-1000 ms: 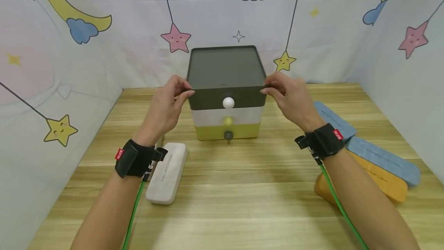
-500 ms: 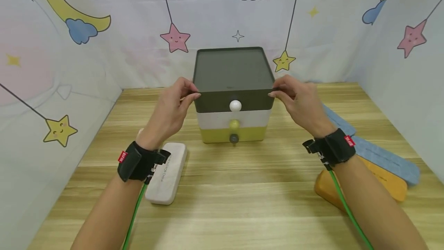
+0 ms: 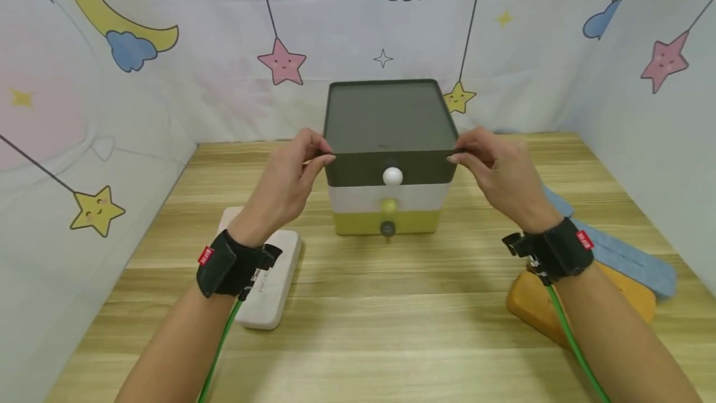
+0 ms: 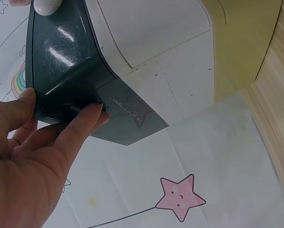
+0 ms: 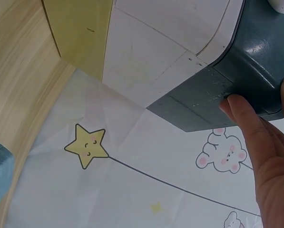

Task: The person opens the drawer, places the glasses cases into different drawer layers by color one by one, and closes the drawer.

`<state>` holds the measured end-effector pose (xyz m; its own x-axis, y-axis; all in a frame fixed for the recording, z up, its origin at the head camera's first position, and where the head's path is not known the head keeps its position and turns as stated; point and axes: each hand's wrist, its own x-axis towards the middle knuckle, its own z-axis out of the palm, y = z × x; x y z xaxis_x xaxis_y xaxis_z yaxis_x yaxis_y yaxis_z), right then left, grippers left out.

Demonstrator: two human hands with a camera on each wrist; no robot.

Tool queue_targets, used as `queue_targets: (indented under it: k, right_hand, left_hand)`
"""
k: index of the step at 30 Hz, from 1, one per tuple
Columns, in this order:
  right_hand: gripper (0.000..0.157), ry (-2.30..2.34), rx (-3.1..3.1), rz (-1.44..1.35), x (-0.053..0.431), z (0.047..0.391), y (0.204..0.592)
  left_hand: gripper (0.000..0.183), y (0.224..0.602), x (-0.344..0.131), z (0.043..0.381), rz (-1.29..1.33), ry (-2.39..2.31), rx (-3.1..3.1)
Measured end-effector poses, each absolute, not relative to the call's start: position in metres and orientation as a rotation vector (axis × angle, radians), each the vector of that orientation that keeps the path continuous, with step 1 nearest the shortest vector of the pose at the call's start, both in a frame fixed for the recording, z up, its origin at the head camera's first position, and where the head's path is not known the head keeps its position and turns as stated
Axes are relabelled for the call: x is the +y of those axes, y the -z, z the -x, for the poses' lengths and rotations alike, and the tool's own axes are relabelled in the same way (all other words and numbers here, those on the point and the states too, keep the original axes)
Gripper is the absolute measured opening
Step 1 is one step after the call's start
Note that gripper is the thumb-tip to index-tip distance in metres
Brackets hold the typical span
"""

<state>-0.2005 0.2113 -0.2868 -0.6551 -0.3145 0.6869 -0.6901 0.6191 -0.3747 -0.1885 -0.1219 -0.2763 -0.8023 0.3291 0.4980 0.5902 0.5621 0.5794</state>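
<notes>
A three-tier drawer box (image 3: 391, 117) stands toward the back of the table, its front toward me. Its top tier is dark green with a white knob (image 3: 393, 176), the middle one white with a yellow knob (image 3: 388, 206), the bottom one yellow with a dark knob (image 3: 388, 229). My left hand (image 3: 282, 182) pinches the top tier's front left corner; my right hand (image 3: 506, 179) does likewise at the front right. Each wrist view shows a thumb at the top edge and fingers against the dark side wall (image 4: 132, 109). All drawers look closed.
White oblong cases lie at the left, the nearer case (image 3: 282, 285) partly under my left wrist in view. To the right are an orange case (image 3: 534, 303) and blue cases (image 3: 637, 260), overlapped by my right forearm. A printed cloth backdrop (image 3: 224, 79) closes off the back and sides.
The drawer box has shifted to the right and slightly toward me, with both hands keeping their grip on its corners. The cases stay where they were.
</notes>
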Motion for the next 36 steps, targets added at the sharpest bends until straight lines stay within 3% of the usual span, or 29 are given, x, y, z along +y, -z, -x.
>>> queue_targets:
  k: [29,36]
  right_hand:
    - [0.017,-0.811,-2.263,-0.795,0.224,0.188,0.287]
    - [0.017,-0.809,-2.244,-0.814,0.225,0.186,0.285]
  left_hand:
    - [0.016,0.28,-0.114,0.181,0.82,1.049,-2.472]
    - [0.033,0.282,-0.108,0.172,0.734,1.016,-2.452]
